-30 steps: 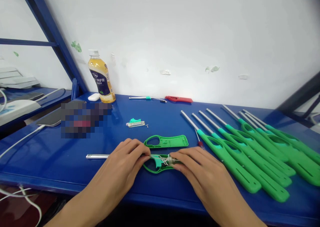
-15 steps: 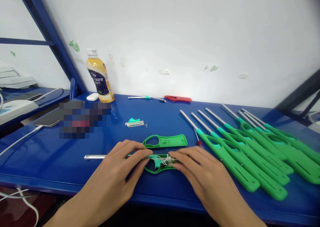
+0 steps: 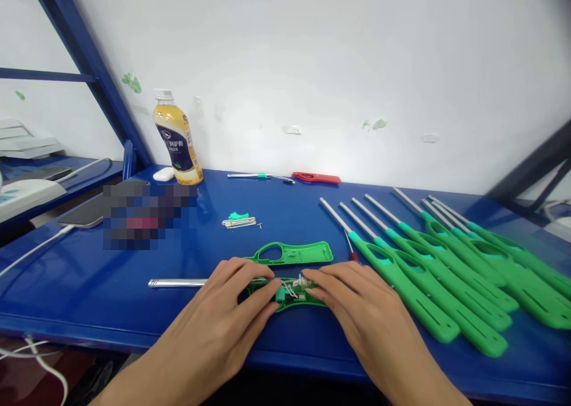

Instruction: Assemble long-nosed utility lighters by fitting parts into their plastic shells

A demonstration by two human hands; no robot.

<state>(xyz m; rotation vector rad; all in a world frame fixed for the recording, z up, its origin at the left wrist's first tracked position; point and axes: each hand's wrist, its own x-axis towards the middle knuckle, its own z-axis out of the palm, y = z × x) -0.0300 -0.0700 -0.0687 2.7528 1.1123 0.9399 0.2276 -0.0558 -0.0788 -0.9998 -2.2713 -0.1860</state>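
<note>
An open green lighter shell (image 3: 289, 306) lies near the table's front edge, with white wires and a teal trigger piece (image 3: 281, 294) inside. My left hand (image 3: 236, 302) has its fingers closed on the teal piece, over the shell's left part. A metal tube (image 3: 176, 283) sticks out to the left from under that hand. My right hand (image 3: 361, 299) pinches a small clear part (image 3: 304, 281) at the shell's right part. Just behind lies the other green shell half (image 3: 307, 253), its inside facing up.
Several assembled green lighters (image 3: 414, 290) lie on the right, beside a red-handled screwdriver (image 3: 353, 255). Small metal parts (image 3: 239, 222), a red shell (image 3: 316, 178) and a wired tube (image 3: 245, 175) lie farther back. A bottle (image 3: 178, 141) and phone (image 3: 89, 211) stand and lie left.
My left hand has shifted slightly right along the shell, onto the teal piece, and more of the metal tube shows. My right hand has barely moved.
</note>
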